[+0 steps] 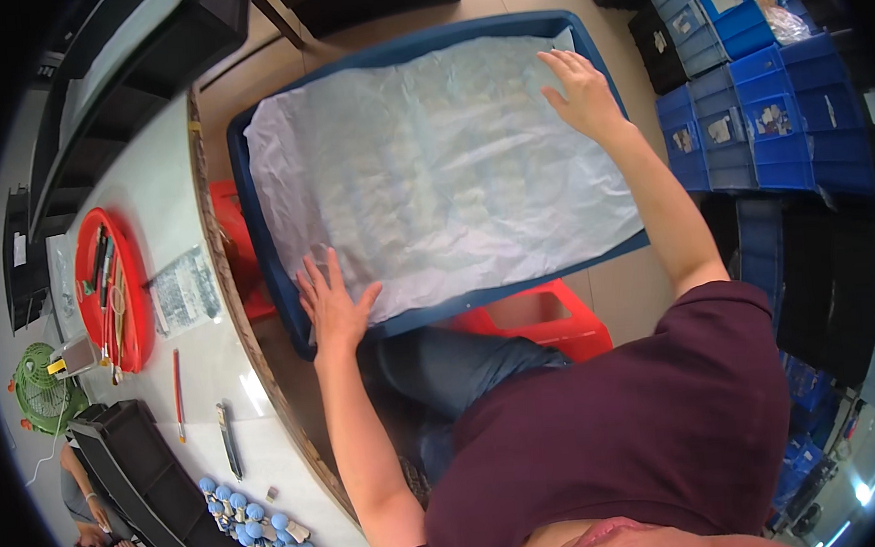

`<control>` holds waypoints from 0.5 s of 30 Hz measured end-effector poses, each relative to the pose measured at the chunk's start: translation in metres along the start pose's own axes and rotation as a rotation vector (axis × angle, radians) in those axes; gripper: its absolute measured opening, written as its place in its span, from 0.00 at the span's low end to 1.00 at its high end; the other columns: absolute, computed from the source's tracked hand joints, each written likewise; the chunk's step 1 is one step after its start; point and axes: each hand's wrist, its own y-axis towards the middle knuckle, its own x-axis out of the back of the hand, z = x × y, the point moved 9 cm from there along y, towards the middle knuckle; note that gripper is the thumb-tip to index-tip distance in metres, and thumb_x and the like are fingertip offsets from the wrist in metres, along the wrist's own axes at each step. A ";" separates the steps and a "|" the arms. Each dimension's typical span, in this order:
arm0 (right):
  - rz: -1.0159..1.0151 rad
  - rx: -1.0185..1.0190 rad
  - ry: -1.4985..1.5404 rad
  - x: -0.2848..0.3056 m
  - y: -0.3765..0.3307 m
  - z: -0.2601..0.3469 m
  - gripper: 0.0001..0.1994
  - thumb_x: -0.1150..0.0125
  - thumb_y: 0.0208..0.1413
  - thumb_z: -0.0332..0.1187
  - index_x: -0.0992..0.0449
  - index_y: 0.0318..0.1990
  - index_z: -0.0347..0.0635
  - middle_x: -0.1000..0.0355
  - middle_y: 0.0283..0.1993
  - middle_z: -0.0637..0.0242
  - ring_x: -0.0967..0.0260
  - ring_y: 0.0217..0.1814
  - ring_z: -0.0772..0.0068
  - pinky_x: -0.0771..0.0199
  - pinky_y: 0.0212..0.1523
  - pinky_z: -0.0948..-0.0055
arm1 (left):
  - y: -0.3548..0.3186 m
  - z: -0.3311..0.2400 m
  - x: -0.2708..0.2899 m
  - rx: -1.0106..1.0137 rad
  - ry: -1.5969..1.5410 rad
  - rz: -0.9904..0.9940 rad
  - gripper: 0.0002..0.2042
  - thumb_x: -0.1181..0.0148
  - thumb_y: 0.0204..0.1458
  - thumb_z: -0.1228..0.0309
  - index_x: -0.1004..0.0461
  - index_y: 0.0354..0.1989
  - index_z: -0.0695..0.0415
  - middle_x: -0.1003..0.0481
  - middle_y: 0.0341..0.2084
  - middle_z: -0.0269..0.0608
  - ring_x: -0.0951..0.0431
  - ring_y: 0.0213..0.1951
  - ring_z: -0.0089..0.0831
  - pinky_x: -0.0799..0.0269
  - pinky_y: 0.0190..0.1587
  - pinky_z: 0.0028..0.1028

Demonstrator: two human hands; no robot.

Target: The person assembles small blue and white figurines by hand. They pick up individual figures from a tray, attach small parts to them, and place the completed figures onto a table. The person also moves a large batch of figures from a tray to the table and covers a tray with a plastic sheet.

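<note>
A thin, crinkled white sheet (431, 164) lies spread across a large blue tub (241, 175), covering what is inside; faint lumps show through it. My left hand (336, 305) rests with fingers spread on the sheet's near left corner, by the tub's rim. At the far right corner my right hand (583, 92) lies over the sheet, its fingers stretched out and the thumb apart. Neither hand grips anything that I can see.
Left of the tub is a white table with a red tray (138, 292) of brushes and tools, a red brush (178, 395), a cutter knife (229, 439) and several small blue-headed figures (258, 525). A red stool (586, 325) stands below the tub. Blue bins (739, 125) stack at right. Another person (107, 524) sits far left.
</note>
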 end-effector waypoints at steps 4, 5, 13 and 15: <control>0.309 -0.177 0.106 0.040 -0.091 0.039 0.34 0.36 0.44 0.34 0.43 0.60 0.46 0.48 0.62 0.45 0.45 0.59 0.42 0.39 0.56 0.55 | -0.008 -0.003 0.003 0.019 -0.082 0.121 0.54 0.28 0.30 0.51 0.58 0.67 0.46 0.67 0.66 0.55 0.66 0.66 0.54 0.57 0.63 0.50; 0.387 -0.267 0.060 0.037 -0.114 0.043 0.38 0.34 0.42 0.36 0.47 0.62 0.47 0.53 0.64 0.44 0.48 0.61 0.41 0.39 0.56 0.55 | -0.004 0.005 -0.005 0.057 -0.067 0.151 0.59 0.26 0.25 0.53 0.61 0.67 0.44 0.70 0.66 0.54 0.68 0.67 0.53 0.55 0.63 0.50; 0.464 -0.654 0.098 -0.024 -0.187 0.004 0.54 0.30 0.33 0.52 0.58 0.67 0.52 0.69 0.69 0.43 0.64 0.69 0.41 0.42 0.60 0.53 | 0.009 0.013 -0.021 0.185 0.045 0.152 0.64 0.24 0.21 0.55 0.67 0.67 0.40 0.74 0.66 0.53 0.70 0.67 0.50 0.50 0.61 0.53; 0.497 -0.625 0.079 -0.028 -0.189 -0.004 0.53 0.29 0.33 0.51 0.56 0.66 0.51 0.63 0.68 0.44 0.59 0.67 0.42 0.41 0.58 0.53 | 0.009 0.013 -0.019 0.175 0.002 0.144 0.64 0.23 0.21 0.56 0.67 0.67 0.40 0.74 0.66 0.53 0.69 0.67 0.50 0.51 0.61 0.53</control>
